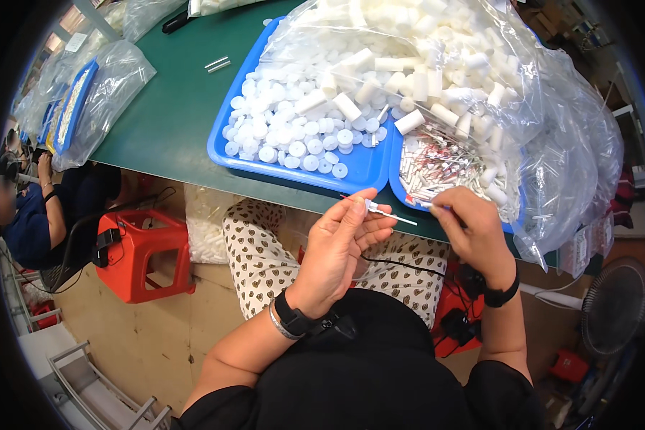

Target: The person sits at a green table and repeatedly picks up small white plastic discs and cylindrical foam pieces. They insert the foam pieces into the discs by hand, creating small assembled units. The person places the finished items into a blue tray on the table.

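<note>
Black shirt fabric [365, 365] sits closest on my feed. Beyond it, by the table [165, 122], the left hand [337, 244] pinches a slim white rod [400, 217] with a thicker whitish collar, its other fingers loosely curled. The right hand [474, 223] bunches its fingertips nearby; whether they grip anything, I can't tell.

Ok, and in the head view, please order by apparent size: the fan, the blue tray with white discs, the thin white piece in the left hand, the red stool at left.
1. Blue tray
2. Red stool
3. Fan
4. Thin white piece

Real sizes are unsure, because distances differ.
</note>
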A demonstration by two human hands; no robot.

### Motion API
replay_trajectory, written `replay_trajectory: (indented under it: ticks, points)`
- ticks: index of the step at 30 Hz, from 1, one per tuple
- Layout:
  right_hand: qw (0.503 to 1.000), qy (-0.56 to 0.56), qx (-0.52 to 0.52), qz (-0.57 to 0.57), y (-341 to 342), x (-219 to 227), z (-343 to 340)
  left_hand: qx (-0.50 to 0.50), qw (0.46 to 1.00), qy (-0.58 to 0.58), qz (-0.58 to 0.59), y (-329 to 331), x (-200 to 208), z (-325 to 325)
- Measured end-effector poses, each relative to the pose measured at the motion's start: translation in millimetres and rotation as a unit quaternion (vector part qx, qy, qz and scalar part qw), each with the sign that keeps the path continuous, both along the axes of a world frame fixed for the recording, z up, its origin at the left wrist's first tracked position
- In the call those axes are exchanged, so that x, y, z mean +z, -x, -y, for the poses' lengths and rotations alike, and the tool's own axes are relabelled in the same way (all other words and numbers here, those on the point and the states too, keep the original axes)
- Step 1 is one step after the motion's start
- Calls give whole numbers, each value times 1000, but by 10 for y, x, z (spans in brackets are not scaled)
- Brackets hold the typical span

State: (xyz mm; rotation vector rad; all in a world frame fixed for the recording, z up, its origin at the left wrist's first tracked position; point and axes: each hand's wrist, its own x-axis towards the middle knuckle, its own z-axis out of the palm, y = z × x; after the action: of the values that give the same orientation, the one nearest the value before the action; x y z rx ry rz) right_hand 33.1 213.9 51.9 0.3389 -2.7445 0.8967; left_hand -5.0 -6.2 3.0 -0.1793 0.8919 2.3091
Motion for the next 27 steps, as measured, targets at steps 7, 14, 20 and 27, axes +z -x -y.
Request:
replay_trajectory:
  ticks: [7, 14, 20, 27]
  points:
    - [999, 39, -8, 4, -143, 86, 126, 17, 1000, -14, -16, 15, 50, -63]
    - [999, 5, 13, -39, -142, 63, 123, 26, 999, -11, -17, 7, 35, -67]
    - [991, -59, 37, -115, -115, 53, 192, 14, 1000, -8, -15, 4, 21, -67]
    - [914, 314, -101, 237, -180, -91, 399, -35, 998, 5, -48, -118, -5, -139]
